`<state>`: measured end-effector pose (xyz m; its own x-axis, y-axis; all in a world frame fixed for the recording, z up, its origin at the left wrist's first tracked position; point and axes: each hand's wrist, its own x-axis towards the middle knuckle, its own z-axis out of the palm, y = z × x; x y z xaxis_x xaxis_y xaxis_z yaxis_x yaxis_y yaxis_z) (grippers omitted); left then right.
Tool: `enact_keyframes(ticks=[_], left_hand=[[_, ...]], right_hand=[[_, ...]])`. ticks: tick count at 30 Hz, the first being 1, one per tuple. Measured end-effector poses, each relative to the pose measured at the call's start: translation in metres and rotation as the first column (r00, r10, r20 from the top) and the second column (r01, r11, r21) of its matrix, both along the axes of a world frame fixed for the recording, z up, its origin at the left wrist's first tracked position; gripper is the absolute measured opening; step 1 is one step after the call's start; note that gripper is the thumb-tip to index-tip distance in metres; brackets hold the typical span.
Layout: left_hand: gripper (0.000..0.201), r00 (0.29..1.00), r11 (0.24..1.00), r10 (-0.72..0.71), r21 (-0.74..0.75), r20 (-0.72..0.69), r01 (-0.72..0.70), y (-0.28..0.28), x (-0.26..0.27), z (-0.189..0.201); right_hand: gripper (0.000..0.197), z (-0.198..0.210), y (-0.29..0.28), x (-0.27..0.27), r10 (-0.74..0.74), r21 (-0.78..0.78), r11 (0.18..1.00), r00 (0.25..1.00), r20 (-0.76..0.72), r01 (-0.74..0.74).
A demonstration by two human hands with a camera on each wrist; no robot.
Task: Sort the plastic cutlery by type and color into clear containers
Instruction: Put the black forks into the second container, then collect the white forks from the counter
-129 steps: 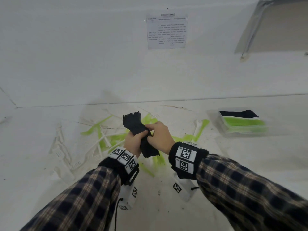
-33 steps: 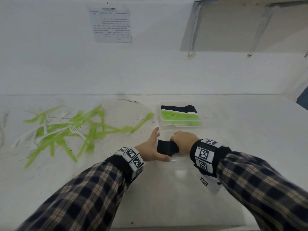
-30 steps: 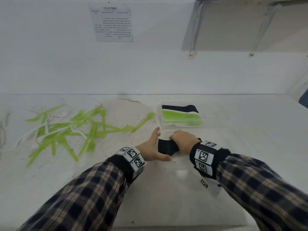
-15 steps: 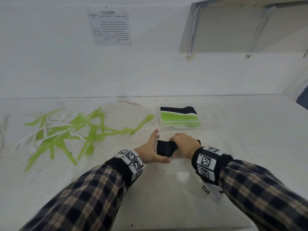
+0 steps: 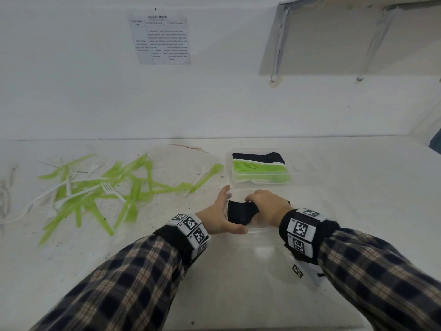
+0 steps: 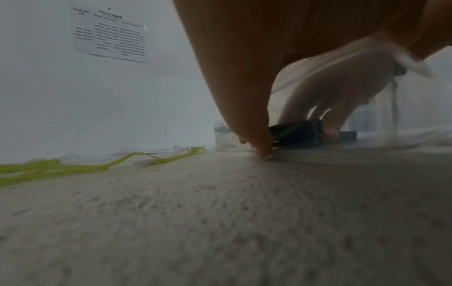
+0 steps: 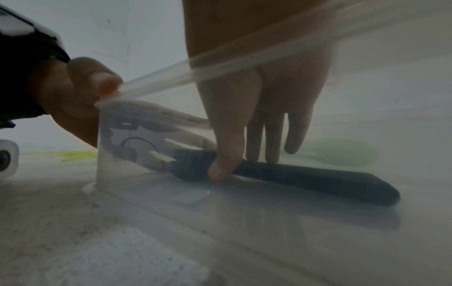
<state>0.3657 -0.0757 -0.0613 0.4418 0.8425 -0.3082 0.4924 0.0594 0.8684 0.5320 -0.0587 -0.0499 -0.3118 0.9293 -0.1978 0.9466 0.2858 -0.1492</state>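
A bundle of black cutlery (image 5: pixel 239 212) lies on the floor of the near clear container (image 5: pixel 256 231), directly between the two hands. The right hand (image 5: pixel 269 206) reaches down into the container and pinches the bundle between thumb and fingers, as the right wrist view shows. The left hand (image 5: pixel 218 215) braces the container's left end from outside, fingers straight along the wall and thumb laid on the near rim. Just behind stands a second clear container (image 5: pixel 230 168) holding stacked black, white and green pieces. Loose green and white cutlery (image 5: pixel 100 189) lies scattered on the white counter (image 5: pixel 358 187), well left of the hands.
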Motion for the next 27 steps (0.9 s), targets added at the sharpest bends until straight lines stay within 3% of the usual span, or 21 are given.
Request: enact_keyframes(ticks=[8, 13, 17, 21, 25, 27], left_hand=[[0.116, 1.000, 1.000, 0.002, 0.005, 0.023, -0.003, 0.002, 0.000, -0.004], [0.118, 1.000, 1.000, -0.003, -0.004, 0.029, 0.003, 0.003, 0.000, -0.007], [0.120, 1.000, 1.000, 0.004, 0.014, 0.001, -0.004, 0.005, -0.001, -0.009], [0.134, 1.000, 1.000, -0.002, -0.007, -0.003, 0.002, 0.007, -0.002, -0.010], [0.130, 0.999, 1.000, -0.004, 0.011, -0.055, 0.004, 0.010, -0.002, -0.011], [0.137, 0.996, 0.999, -0.028, 0.030, -0.088, 0.031, 0.012, -0.002, -0.013]], right_hand=[[0.063, 0.003, -0.001, -0.003, 0.000, -0.007, 1.000, 1.000, 0.010, 0.000], [0.049, 0.001, 0.000, -0.006, 0.015, 0.001, 1.000, 1.000, 0.015, -0.015], [0.060, 0.005, -0.001, -0.004, 0.037, -0.034, 0.999, 0.999, 0.039, -0.035], [0.032, 0.019, -0.003, -0.007, 0.023, 0.021, 0.999, 0.995, 0.097, -0.025], [0.025, 0.035, -0.001, -0.019, -0.074, 0.133, 0.988, 0.997, -0.019, 0.076], [0.024, 0.039, 0.002, -0.031, -0.081, 0.172, 0.981, 0.994, -0.077, 0.094]])
